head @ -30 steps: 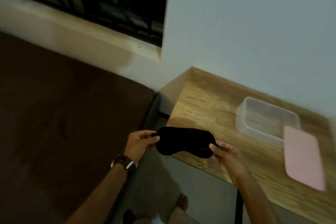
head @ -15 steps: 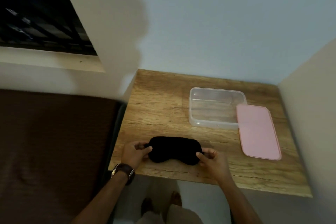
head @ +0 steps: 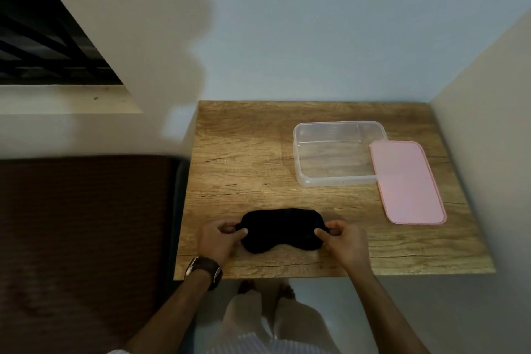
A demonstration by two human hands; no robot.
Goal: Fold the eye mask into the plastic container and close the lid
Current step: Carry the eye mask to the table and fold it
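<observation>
A black eye mask (head: 283,228) lies spread flat near the front edge of the wooden table (head: 244,158). My left hand (head: 219,240) pinches its left end and my right hand (head: 343,241) pinches its right end. A clear plastic container (head: 337,152) stands open and empty at the back right of the table. Its pink lid (head: 406,181) lies flat on the table beside it, with one edge against the container's right side.
Walls enclose the table at the back and on the right. A dark brown mattress (head: 83,238) borders the table on the left. A barred window (head: 43,37) is at the upper left. My legs and feet (head: 267,290) show below the table's front edge.
The view swung from the bed toward the table. Both hands carried the mask over the front edge and lowered it flat onto the tabletop, still gripping its two ends.
</observation>
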